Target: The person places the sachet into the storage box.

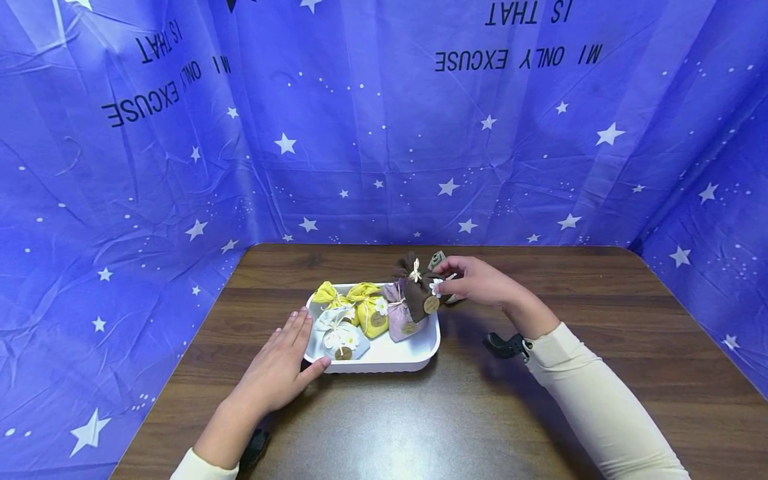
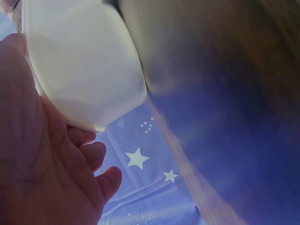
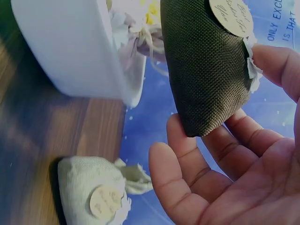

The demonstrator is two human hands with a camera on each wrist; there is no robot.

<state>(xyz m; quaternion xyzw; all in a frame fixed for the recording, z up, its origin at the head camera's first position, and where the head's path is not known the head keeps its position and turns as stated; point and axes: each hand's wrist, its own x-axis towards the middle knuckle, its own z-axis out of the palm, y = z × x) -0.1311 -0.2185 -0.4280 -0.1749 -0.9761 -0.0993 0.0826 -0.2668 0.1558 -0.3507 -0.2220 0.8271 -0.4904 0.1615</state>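
Observation:
My right hand (image 1: 480, 280) pinches a dark brown drawstring sachet (image 1: 418, 297) with a round tag and white flower, over the right end of a white tray (image 1: 390, 365). In the right wrist view the thumb and fingers are at the brown sachet's (image 3: 206, 70) sides. My left hand (image 1: 279, 370) rests against the tray's left end, fingers straight. The tray holds a pale blue sachet (image 1: 342, 337), two yellow sachets (image 1: 373, 320) and a lilac sachet (image 1: 401, 323). On the table below the right hand lies a beige sachet (image 3: 82, 187), mostly hidden by that hand in the head view.
The brown wooden table (image 1: 420, 420) has its far edge against a blue star-printed curtain (image 1: 384, 133), which also hangs at both sides. A black wrist strap piece (image 1: 504, 345) sticks out from the right wrist.

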